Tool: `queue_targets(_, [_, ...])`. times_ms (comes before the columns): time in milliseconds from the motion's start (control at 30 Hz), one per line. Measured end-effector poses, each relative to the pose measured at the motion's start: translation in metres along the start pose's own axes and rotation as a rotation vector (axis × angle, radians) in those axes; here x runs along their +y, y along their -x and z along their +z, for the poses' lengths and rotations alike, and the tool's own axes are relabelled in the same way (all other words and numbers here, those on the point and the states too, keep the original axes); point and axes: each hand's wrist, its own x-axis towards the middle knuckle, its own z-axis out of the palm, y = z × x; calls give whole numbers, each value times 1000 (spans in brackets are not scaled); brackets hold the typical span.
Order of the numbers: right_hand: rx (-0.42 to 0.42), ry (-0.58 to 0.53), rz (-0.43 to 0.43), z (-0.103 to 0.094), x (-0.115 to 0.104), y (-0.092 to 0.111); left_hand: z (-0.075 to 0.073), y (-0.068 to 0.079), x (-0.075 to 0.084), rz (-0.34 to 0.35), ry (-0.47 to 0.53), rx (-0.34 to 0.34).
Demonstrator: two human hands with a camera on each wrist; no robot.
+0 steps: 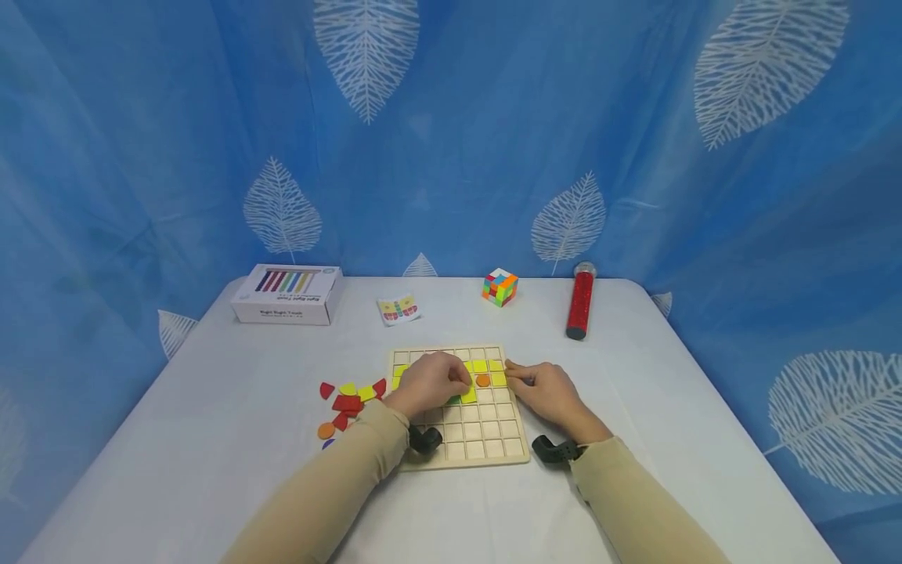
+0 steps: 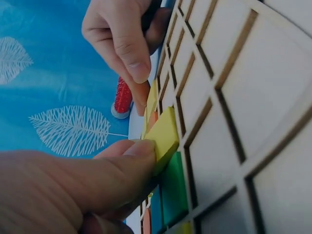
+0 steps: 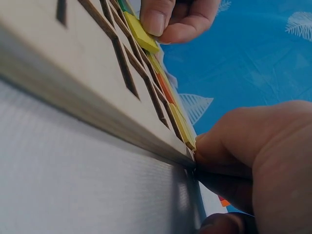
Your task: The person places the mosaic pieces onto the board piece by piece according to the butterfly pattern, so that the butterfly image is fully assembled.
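A wooden grid board lies in the middle of the table. My left hand pinches a yellow square tile between thumb and fingers, tilted over one cell beside a green tile. On the board's right border my right hand grips the edge, fingertips close to a yellow tile in the corner area. An orange disc sits in a cell between the hands, with more yellow tiles in the row behind it. My left hand hides part of the laid pieces in the head view.
Loose red, yellow, orange and blue pieces lie left of the board. Behind stand a white box, a picture card, a colored puzzle cube and a red glittery tube. A blue leaf-print curtain hangs behind the table.
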Motion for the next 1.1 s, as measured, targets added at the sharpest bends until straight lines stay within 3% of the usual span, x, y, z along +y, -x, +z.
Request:
queue_targets(267, [-4,11,16,1,-2,1,2,7,-1,4,11,53])
queue_targets(400, [-9,22,21,1,-2,0,-19,22,-12,-69,70,136])
queue_targets(567, [-10,34,16,0,-4,0,-60,52,-55,-239,147,267])
queue_targets(700, [-18,38,7,-2,-4,0,-75,77,-94,-368,154,320])
queue_targets(867, [-10,53,-3,-5,-2,0,-72,87,-112,-425,164,263])
queue_targets(1100, [-21,28,-6,-1,-2,1,-62,87,-99,-422,109,181])
